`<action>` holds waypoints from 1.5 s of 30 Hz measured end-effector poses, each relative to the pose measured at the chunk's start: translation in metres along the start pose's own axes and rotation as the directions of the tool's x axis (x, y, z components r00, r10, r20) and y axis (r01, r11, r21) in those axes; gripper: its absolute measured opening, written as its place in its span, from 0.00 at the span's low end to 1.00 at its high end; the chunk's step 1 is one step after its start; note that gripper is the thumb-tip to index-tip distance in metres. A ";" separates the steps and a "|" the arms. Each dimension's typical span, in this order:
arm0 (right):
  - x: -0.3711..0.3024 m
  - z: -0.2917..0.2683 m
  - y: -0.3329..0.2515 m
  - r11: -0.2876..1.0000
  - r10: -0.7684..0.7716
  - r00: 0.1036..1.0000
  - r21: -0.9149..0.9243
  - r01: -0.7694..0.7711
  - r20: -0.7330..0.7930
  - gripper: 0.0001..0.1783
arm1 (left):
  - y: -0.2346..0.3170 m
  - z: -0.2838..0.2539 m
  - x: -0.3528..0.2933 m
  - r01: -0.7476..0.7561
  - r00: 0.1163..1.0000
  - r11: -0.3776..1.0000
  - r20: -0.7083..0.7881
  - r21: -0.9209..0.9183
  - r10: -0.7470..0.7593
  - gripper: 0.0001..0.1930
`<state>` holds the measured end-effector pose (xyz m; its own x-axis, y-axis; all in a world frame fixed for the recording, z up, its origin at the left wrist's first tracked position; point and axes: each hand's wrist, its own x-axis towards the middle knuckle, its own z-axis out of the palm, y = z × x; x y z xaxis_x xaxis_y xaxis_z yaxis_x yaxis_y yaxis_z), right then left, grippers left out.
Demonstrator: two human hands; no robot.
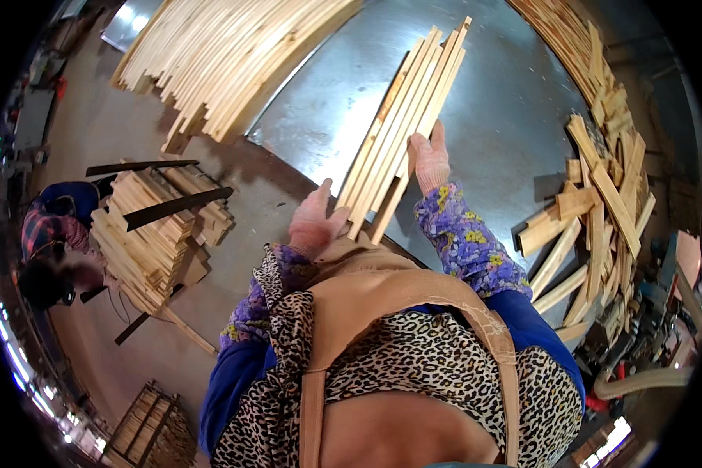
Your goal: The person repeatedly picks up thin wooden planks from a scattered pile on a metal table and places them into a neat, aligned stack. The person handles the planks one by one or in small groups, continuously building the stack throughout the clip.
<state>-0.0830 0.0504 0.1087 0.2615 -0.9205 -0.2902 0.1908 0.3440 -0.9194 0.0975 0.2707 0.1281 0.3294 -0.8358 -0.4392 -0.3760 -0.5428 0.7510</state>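
Note:
A bundle of long, pale wooden strips (402, 117) lies slantwise on a shiny metal tabletop (491, 156), its near end reaching my apron. Along its right edge is my right hand (431, 162), in a pinkish glove, fingers stretched and apart, with fingertips touching the outer strip. My left hand (316, 222), gloved alike, is at the left of the near end, its fingers extended beside the strips. Neither hand is wrapped round the wood. The strips' ends are uneven, and one lower strip (388, 207) sits slightly apart at the right.
A large stack of strips (242, 62) stands at the far left. Loose offcuts (593, 210) pile up at the right. On the left, a person (54, 226) bends by a wood stack (144, 234) with dark bars. A slatted wood stack (152, 429) stands lower left.

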 end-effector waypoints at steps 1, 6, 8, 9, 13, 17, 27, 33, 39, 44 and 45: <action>0.011 0.016 0.008 1.000 0.031 1.000 -0.004 -0.031 0.006 0.35 | -0.012 -0.013 -0.002 0.048 0.998 0.998 -0.031 -0.039 -0.049 0.41; 0.057 0.107 0.038 0.986 0.124 0.965 0.082 -0.146 0.233 0.43 | -0.052 -0.077 0.013 0.227 0.873 0.949 -0.385 -0.220 -0.298 0.39; 0.076 0.140 0.039 0.990 0.124 0.951 0.024 -0.137 0.283 0.45 | -0.057 -0.098 0.030 0.237 0.809 0.969 -0.538 -0.074 -0.239 0.42; 0.082 0.152 0.038 0.987 0.147 0.940 0.020 -0.161 0.308 0.45 | -0.059 -0.106 0.039 0.262 0.781 0.964 -0.577 -0.046 -0.240 0.45; 0.087 0.170 0.031 0.978 0.209 0.889 -0.106 -0.182 0.407 0.45 | -0.063 -0.127 0.061 0.262 0.686 0.953 -0.666 -0.151 -0.294 0.46; 0.072 0.152 0.030 0.953 0.296 0.838 -0.201 -0.227 0.457 0.43 | -0.075 -0.131 0.062 0.126 0.628 0.989 -0.766 -0.079 -0.141 0.45; -0.020 -0.236 -0.087 -0.044 -0.334 0.791 -0.830 -0.556 -0.512 0.50 | -0.018 -0.058 0.137 0.098 0.820 0.786 -0.497 0.611 0.285 0.44; -0.060 -0.335 -0.073 0.402 -0.166 0.471 -0.495 -0.770 -0.866 0.56 | 0.132 0.083 0.151 -0.495 0.846 0.788 -0.005 0.367 0.533 0.40; -0.084 -0.266 -0.065 0.798 0.035 0.498 -0.276 -0.536 -0.867 0.58 | 0.248 0.256 0.138 -0.382 0.768 0.922 0.533 -0.063 0.355 0.37; -0.135 -0.220 -0.051 0.883 0.460 0.888 0.102 -0.458 0.000 0.34 | 0.275 0.313 0.156 0.541 0.417 0.839 0.851 0.050 -0.320 0.29; -0.145 -0.234 -0.052 0.903 0.394 0.919 -0.172 -0.394 -0.037 0.34 | 0.276 0.312 0.158 0.425 0.478 0.905 0.850 -0.001 -0.223 0.29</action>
<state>-0.3519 0.1232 0.1363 0.2804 -0.7170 -0.6382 -0.0937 0.6413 -0.7616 -0.2246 -0.0364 0.1120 -0.4944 -0.3480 -0.7965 -0.1991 -0.8467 0.4935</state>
